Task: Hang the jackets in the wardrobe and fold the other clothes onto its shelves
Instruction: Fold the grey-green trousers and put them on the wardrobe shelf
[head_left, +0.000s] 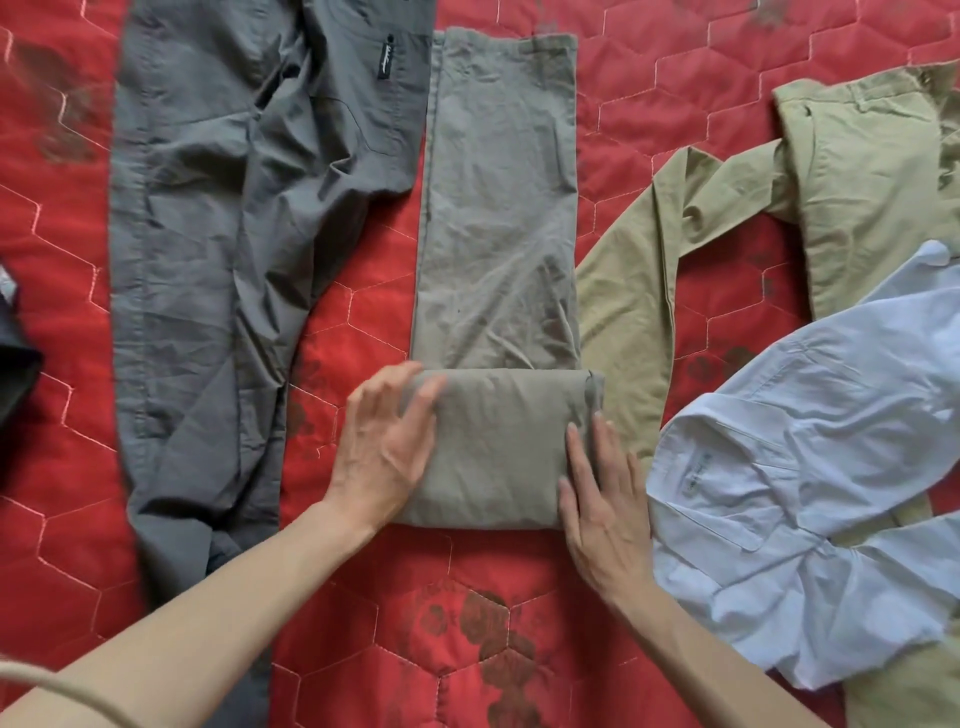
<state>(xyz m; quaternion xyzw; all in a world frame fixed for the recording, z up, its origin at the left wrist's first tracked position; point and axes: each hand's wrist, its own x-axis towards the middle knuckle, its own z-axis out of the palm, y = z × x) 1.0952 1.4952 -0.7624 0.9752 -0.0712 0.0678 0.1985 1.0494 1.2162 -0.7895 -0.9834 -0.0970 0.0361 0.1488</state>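
Both hands down flat on the folded end of the olive trousers (498, 260). Left hand (384, 447) at 9 o'clock of the fold, fingers spread and mostly straight, a bit blurry, pressing the top left corner. Right hand (602, 499) at 3 o'clock of the fold, fingers straight and close together, pressed along the right edge. Neither hand curled round the cloth.

Olive trousers in the middle of the red quilt (62, 519), long leg part running up toward 12 o'clock, near end doubled over into a thick flat block under the hands.

Grey trousers (208, 234) at 9 o'clock of the olive pair, spread out and wrinkled, with a small black label near the top. Upper part touching the olive leg, lower part apart from it with red quilt between.

Tan jacket (857, 182) at 2 o'clock, one sleeve reaching down and just beside the olive pair's right edge.

White shirt (810, 467) at 3 to 4 o'clock, lying partly over the tan jacket, collar close to the right hand.

Dark cloth (15, 364) at the far left edge, maybe another piece of clothing, too cut off to tell.
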